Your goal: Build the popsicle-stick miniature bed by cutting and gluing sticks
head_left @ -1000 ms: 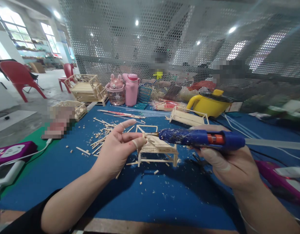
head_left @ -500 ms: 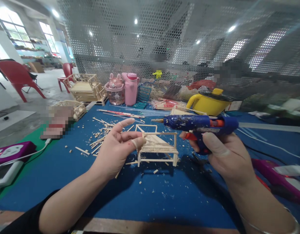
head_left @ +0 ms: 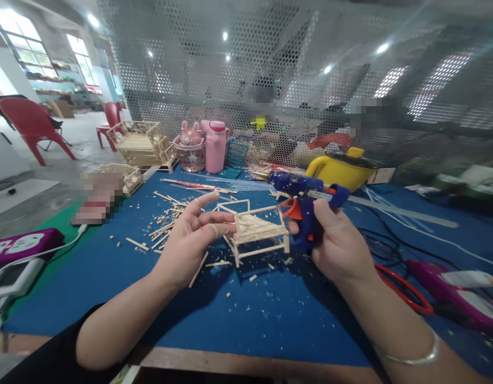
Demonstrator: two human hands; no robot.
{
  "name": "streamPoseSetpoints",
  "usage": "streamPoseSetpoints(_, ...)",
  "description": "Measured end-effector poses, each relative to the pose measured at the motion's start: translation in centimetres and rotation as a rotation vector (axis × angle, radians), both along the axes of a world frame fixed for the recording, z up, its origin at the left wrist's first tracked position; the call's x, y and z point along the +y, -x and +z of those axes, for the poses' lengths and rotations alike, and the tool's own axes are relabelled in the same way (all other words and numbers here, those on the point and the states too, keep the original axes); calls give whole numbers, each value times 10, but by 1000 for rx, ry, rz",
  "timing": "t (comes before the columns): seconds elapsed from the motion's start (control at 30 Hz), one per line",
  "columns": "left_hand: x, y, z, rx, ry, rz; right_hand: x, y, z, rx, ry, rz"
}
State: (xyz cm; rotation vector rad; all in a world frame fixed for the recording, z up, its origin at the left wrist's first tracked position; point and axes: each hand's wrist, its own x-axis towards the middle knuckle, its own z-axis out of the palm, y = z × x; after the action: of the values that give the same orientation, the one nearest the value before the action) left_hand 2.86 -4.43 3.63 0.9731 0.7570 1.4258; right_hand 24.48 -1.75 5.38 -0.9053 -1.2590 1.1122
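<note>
Between my hands is a small wooden stick frame (head_left: 262, 230), shaped like a little bed or bench and tilted a bit. My left hand (head_left: 194, 237) pinches its left upper corner between thumb and fingers, with the index finger stretched out above. In my right hand (head_left: 334, 229) is a blue glue gun (head_left: 298, 184) with an orange trigger, held by its handle. Its nozzle points left, above and behind the frame. Loose sticks (head_left: 162, 232) and small offcuts lie left of the frame on the blue table mat (head_left: 246, 330).
Behind stand a pink jug (head_left: 215, 146), a pink basket (head_left: 190, 154), a yellow pot (head_left: 342, 170) and a larger stick model (head_left: 140, 144). Purple power strips lie left (head_left: 26, 248) and right (head_left: 450, 293), with cables. A perforated metal screen (head_left: 230, 80) rises behind the table.
My right hand has moved left with the glue gun, whose body now slants down to the right. The stick frame has turned and tilted in my left hand, which has stayed nearly in place.
</note>
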Motion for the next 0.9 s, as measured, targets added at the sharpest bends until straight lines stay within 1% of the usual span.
streamPoseSetpoints(0.1, -5, -2, -6, 37, -50, -26, 3, 4, -3, 86, 23, -16)
streamPoseSetpoints(0.2, -16, -5, -16, 159, -130, 41, 5, 4, -4, 148, 23, -19)
streamPoseSetpoints(0.23, -21, -6, -19, 239, -141, 78, 6, 4, -4, 163, 25, -16)
streamPoseSetpoints(0.3, -31, -11, -23, 459, -135, 158, 6, 4, -4, 190, 37, -4)
streamPoseSetpoints(0.4, -41, -22, -26, 793, -116, 262, 5, 3, -4, 219, 89, 33)
streamPoseSetpoints(0.47, -42, -30, -25, 898, -132, 302, 6, 2, -5, 228, 116, 51)
streamPoseSetpoints(0.57, -40, -35, -22, 871, -159, 322, 7, -1, -5, 231, 112, 71)
streamPoseSetpoints(0.63, -37, -32, -22, 837, -165, 316, 10, -4, -4, 240, 74, 79)
streamPoseSetpoints(0.73, -35, -21, -25, 853, -183, 274, 16, -11, -2, 272, 23, 52)
streamPoseSetpoints(0.9, -26, 0, -31, 810, -174, 145, 23, -19, 0, 251, 27, 20)
